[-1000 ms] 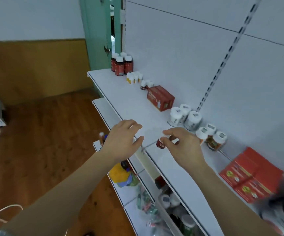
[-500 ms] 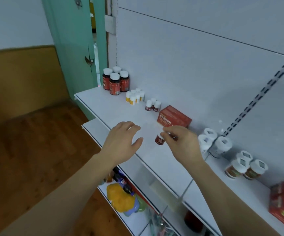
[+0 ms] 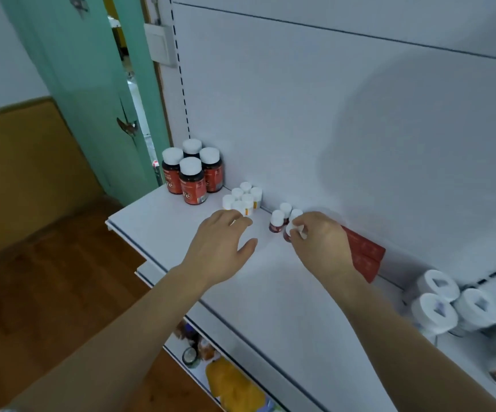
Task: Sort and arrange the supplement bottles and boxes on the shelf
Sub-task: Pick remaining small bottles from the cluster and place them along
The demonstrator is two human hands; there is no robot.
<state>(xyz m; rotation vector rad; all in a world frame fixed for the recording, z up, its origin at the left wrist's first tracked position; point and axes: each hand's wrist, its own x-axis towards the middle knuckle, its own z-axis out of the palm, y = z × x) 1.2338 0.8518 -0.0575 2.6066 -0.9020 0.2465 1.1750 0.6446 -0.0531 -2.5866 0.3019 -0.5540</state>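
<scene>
Right hand (image 3: 319, 236) pinches a small dark-red bottle (image 3: 288, 234) by its cap, just beside its matching group (image 3: 282, 218), likely joining them; left hand (image 3: 223, 248) hovers relaxed, holding nothing.

only one label gives anything — the front dark bottle (image 3: 192, 182), in the middle left of the frame, shows large white letters like "ve"; other print is too blurred to read.

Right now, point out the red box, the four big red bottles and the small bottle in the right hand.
red box (image 3: 364, 254), head view, its top face.
big red bottles (image 3: 192, 188), head view, front bottle's label.
small bottle (image 3: 287, 234), head view, its dark body.
</scene>
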